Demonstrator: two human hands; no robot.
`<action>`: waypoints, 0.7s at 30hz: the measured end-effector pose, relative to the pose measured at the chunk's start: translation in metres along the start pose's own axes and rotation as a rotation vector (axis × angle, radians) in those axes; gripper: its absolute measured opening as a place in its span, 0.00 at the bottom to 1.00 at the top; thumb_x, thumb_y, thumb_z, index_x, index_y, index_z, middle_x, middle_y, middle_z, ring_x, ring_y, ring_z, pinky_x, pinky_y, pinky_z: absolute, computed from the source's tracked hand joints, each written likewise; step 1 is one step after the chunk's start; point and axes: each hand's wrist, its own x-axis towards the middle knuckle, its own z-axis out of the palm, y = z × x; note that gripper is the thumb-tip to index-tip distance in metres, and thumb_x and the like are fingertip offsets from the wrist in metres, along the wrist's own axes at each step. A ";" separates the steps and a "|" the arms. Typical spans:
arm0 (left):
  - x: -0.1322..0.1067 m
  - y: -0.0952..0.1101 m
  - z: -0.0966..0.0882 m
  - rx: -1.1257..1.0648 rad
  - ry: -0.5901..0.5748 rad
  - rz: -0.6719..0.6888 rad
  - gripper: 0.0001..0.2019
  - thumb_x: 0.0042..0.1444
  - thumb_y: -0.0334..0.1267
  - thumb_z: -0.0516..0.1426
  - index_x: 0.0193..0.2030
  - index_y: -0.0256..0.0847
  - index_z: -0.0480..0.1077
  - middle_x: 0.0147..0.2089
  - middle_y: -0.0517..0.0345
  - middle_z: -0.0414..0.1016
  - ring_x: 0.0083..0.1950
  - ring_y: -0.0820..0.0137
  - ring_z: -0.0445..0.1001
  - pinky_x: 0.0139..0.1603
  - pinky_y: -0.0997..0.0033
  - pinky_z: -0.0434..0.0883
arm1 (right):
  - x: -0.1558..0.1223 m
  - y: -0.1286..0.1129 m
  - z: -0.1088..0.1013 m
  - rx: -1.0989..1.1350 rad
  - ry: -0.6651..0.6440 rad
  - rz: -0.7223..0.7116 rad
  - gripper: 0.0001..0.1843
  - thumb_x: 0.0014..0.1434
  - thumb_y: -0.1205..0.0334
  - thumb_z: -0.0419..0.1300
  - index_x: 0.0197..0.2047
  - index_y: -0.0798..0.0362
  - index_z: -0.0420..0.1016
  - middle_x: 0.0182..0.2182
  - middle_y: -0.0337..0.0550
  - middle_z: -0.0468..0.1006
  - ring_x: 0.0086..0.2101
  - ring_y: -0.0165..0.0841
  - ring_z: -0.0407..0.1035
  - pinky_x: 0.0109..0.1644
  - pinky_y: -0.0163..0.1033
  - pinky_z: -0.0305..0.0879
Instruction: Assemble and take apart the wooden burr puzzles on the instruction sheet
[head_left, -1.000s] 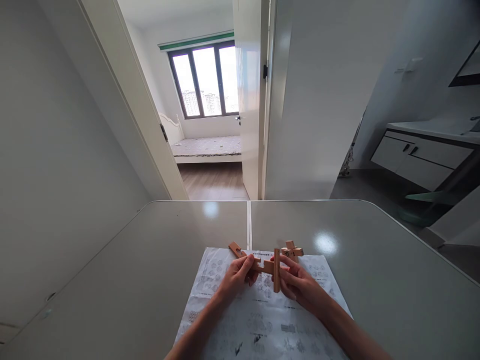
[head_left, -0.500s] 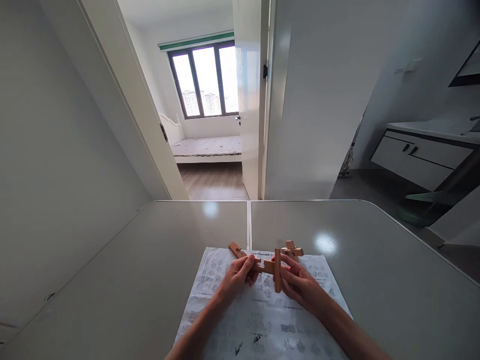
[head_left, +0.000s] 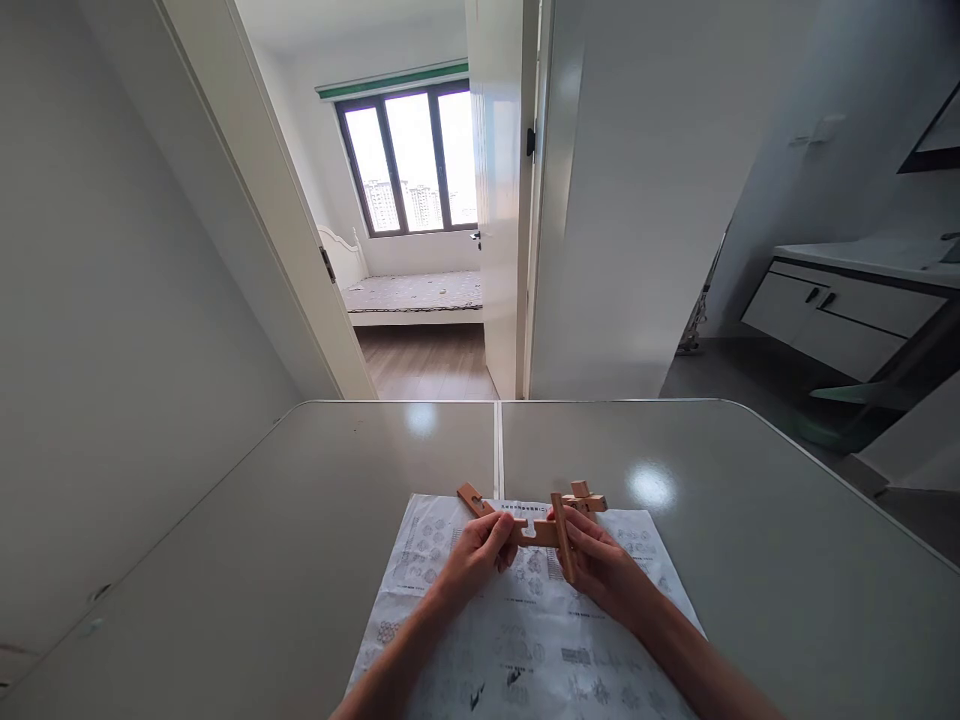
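Note:
My left hand [head_left: 486,545] pinches one end of a flat notched wooden puzzle piece [head_left: 541,534], its cut-out facing away from me. The piece's other end meets a longer wooden puzzle bar [head_left: 564,540], which stands across it at a tilt. My right hand [head_left: 596,555] is closed around this bar, fingers behind it; whether the two pieces interlock I cannot tell. Just beyond my left hand lies another notched wooden piece [head_left: 471,497]. Behind my right hand are several crossed wooden pieces [head_left: 589,500], partly hidden by it.
Under my hands a creased printed sheet [head_left: 517,640] with small diagrams covers the near middle of the grey table [head_left: 300,560]. A seam [head_left: 498,450] splits the tabletop. Past the far edge are an open door [head_left: 502,200], a bed [head_left: 412,292] and, at right, a sink cabinet [head_left: 840,310].
The bar in my right hand has tilted, its lower end swinging right. The notched piece has turned so its cut-out shows more clearly. My left hand has barely moved.

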 end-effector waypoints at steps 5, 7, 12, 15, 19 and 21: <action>0.001 -0.003 0.000 -0.014 -0.006 0.009 0.30 0.63 0.66 0.53 0.25 0.39 0.63 0.22 0.62 0.64 0.22 0.77 0.59 0.25 0.75 0.58 | 0.000 0.001 -0.002 -0.014 -0.012 -0.002 0.18 0.55 0.50 0.75 0.48 0.44 0.83 0.30 0.37 0.77 0.25 0.25 0.66 0.25 0.27 0.61; 0.002 -0.004 0.000 -0.020 0.008 0.009 0.30 0.63 0.66 0.53 0.25 0.39 0.62 0.21 0.63 0.63 0.22 0.77 0.58 0.25 0.75 0.58 | 0.000 0.002 -0.002 -0.053 -0.010 -0.016 0.20 0.56 0.49 0.74 0.50 0.44 0.83 0.30 0.38 0.77 0.25 0.26 0.66 0.25 0.28 0.61; 0.002 -0.006 -0.001 -0.025 0.030 0.003 0.29 0.64 0.65 0.53 0.26 0.40 0.62 0.21 0.64 0.63 0.22 0.77 0.58 0.25 0.74 0.58 | -0.001 0.002 0.001 -0.088 -0.002 -0.056 0.21 0.55 0.48 0.75 0.50 0.45 0.84 0.35 0.41 0.80 0.28 0.28 0.67 0.29 0.31 0.64; 0.002 -0.006 0.000 -0.017 0.021 0.001 0.30 0.64 0.66 0.53 0.26 0.40 0.61 0.21 0.64 0.62 0.22 0.77 0.57 0.25 0.74 0.57 | 0.000 0.002 0.000 -0.060 0.018 -0.046 0.21 0.53 0.48 0.76 0.49 0.45 0.84 0.34 0.40 0.80 0.26 0.27 0.66 0.28 0.31 0.64; 0.001 -0.005 0.001 0.019 -0.011 0.010 0.30 0.64 0.66 0.52 0.26 0.40 0.62 0.21 0.63 0.62 0.22 0.76 0.57 0.26 0.74 0.56 | 0.001 0.003 -0.003 -0.026 0.030 -0.022 0.21 0.51 0.49 0.77 0.48 0.44 0.85 0.30 0.37 0.78 0.24 0.26 0.65 0.27 0.30 0.62; 0.000 -0.003 0.001 0.036 -0.013 0.027 0.30 0.65 0.65 0.51 0.25 0.39 0.62 0.21 0.63 0.63 0.23 0.76 0.57 0.26 0.73 0.56 | 0.001 0.003 -0.004 -0.023 0.028 -0.018 0.21 0.51 0.49 0.77 0.47 0.44 0.85 0.29 0.37 0.78 0.24 0.26 0.65 0.27 0.30 0.61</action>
